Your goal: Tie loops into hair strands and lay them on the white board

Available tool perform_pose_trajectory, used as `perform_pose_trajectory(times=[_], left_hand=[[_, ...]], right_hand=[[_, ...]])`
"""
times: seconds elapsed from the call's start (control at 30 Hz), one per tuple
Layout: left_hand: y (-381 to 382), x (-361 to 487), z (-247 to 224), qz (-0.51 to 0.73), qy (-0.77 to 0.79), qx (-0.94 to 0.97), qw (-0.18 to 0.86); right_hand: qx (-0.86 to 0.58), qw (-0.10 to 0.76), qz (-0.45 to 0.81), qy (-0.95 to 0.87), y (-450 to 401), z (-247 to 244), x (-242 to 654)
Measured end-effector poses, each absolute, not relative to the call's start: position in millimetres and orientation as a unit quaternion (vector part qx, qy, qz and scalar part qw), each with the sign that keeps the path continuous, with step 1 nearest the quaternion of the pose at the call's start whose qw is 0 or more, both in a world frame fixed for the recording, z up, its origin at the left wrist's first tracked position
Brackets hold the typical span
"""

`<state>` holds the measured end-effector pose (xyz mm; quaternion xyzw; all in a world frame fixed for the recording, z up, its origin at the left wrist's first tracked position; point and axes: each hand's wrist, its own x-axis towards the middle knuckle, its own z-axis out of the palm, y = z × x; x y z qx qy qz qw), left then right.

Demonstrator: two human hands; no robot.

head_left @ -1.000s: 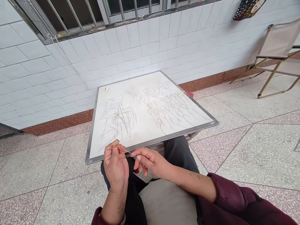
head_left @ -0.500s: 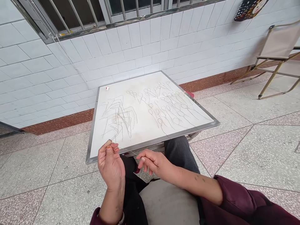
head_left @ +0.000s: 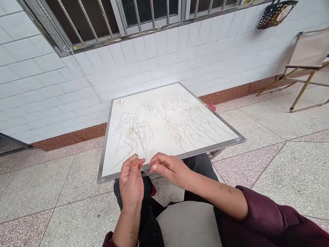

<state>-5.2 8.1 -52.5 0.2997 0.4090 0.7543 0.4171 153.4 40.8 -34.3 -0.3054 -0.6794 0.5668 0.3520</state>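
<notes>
Wire point(head_left: 147, 173), one thin length of it, is pinched between the thumb and fingertips of the left hand point(head_left: 132, 180), just at the near edge of the table point(head_left: 159, 140). From that pinch the strand slants across this edge and down toward the right hand point(head_left: 171, 169), which is held at the same edge, a little farther along to the right. The right thumb and forefinger are bent close together near the strand, but whether they grip it I cannot tell. On the left half of the table lie bent wires point(head_left: 133, 133), kinked and crossing one another in a loose tangle. On its right half are looped wires point(head_left: 193, 124), each with a small round eye and a long tail, set out in rough rows. Near the table's far left corner sits a small white-and-red object point(head_left: 121, 102), too small to make out. Beyond the table's far edge rises a white tiled wall point(head_left: 154, 60), with a barred window point(head_left: 153, 15) higher up. Well to the right of the table stands a folding chair point(head_left: 309, 51), and a patterned bag point(head_left: 276, 15) hangs on the wall, above and to the table's right.
</notes>
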Motion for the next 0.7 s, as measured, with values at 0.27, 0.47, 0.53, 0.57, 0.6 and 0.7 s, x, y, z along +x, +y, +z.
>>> perform_pose_trajectory(times=[0.27,0.47,0.53,0.57,0.6,0.7], left_hand=[[4,-5,-55,0.733,0.419,0.266,0.465],[9,-6,-58,0.756,0.425,0.233,0.441],[9,-5,-59,0.755,0.434,0.221,0.438],[9,-4,-59,0.754,0.438,0.219,0.437],[8,-3,-58,0.753,0.441,0.217,0.437],[7,-1,-57,0.753,0.446,0.217,0.432]], right_hand=[[-0.284,0.397,0.599,-0.635,42,-46,121],[-0.311,0.381,0.589,-0.641,44,-52,130],[-0.314,0.379,0.584,-0.646,44,-51,130],[-0.316,0.378,0.582,-0.646,44,-49,129],[-0.32,0.38,0.58,-0.645,44,-48,129],[-0.327,0.392,0.575,-0.639,45,-45,126]])
